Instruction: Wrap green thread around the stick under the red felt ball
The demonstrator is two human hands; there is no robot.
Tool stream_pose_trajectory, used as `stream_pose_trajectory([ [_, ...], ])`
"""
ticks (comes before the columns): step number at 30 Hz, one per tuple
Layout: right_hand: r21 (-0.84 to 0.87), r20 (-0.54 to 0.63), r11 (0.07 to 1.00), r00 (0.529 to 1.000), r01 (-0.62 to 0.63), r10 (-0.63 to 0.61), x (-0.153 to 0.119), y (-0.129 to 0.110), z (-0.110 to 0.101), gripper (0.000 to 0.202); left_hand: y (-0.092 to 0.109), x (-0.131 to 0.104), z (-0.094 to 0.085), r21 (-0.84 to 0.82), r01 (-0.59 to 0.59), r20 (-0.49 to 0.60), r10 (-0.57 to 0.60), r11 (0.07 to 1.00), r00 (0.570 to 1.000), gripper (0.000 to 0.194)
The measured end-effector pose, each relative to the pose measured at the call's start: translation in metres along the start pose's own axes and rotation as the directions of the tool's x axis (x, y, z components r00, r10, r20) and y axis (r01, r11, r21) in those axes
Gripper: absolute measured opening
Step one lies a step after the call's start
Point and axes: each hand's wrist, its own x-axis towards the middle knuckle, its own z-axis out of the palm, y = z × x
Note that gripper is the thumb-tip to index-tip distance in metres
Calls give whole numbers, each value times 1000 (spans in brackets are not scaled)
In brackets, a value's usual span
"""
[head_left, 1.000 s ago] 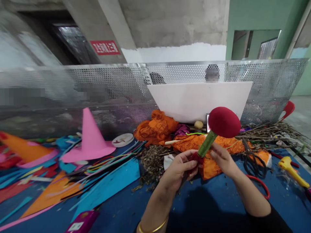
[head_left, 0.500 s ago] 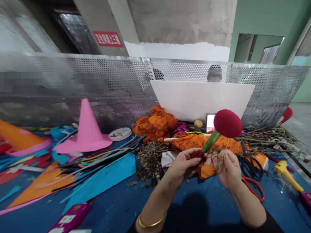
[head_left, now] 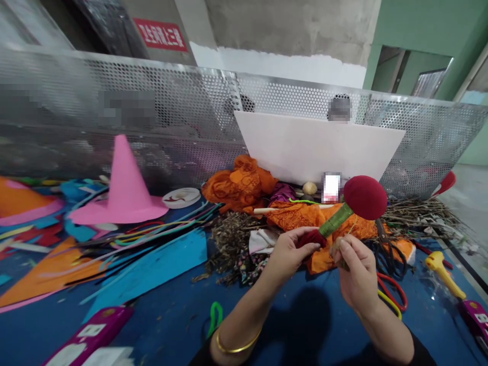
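My left hand [head_left: 290,254] is closed around the dark red lower end of a craft piece with a round red fabric-like head [head_left: 365,198] and a green-wrapped stem [head_left: 335,220]. The piece leans up and to the right. Just below the stem, my right hand [head_left: 357,269] pinches a small tan-green bundle [head_left: 336,249], perhaps of thread; the fingers partly hide it. A thin pale green strand [head_left: 353,224] shows between that hand and the red head. Orange patterned cloth [head_left: 297,219] lies behind both hands.
Black scissors [head_left: 392,254], red-handled scissors [head_left: 394,291] and a yellow-handled tool [head_left: 444,274] lie to the right. Leftward are a pink cone hat [head_left: 127,183], a blue sheet [head_left: 152,274] and dried plant bits [head_left: 232,234]. A white board [head_left: 316,147] stands behind; perforated metal panels [head_left: 183,96] run across.
The view has shifted slightly, bringing a green loop into sight near my left forearm. The red head tips further right. My right hand has turned, and the thin strand now shows.
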Motion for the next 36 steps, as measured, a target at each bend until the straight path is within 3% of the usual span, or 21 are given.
stream_pose_trajectory([
  [5, -52, 18, 999, 1000, 9, -8, -1, 5, -2, 39, -5, 5, -1, 100, -81, -8, 82, 992, 997, 33],
  [8, -104, 155, 994, 988, 28, -12, 3, 3, -7, 37, -5, 4, -3, 259, -123, -39, 138, 958, 990, 30],
  [13, -259, 367, 909, 903, 328, -221, 18, -13, -17, 32, -1, 0, -4, 498, -136, 8, 153, 856, 988, 26],
  [16, -334, 421, 853, 873, 402, -247, 27, -19, -24, 30, 1, -1, -3, 592, -129, 36, 134, 795, 990, 25],
  [30, -510, 428, 744, 878, 432, -216, 42, -1, -27, 24, -8, -11, 2, 746, -152, 122, 92, 648, 988, 24],
  [36, -612, 364, 690, 912, 387, -190, 47, 8, -30, 24, 5, -17, 10, 916, -119, 118, 24, 383, 993, 23],
])
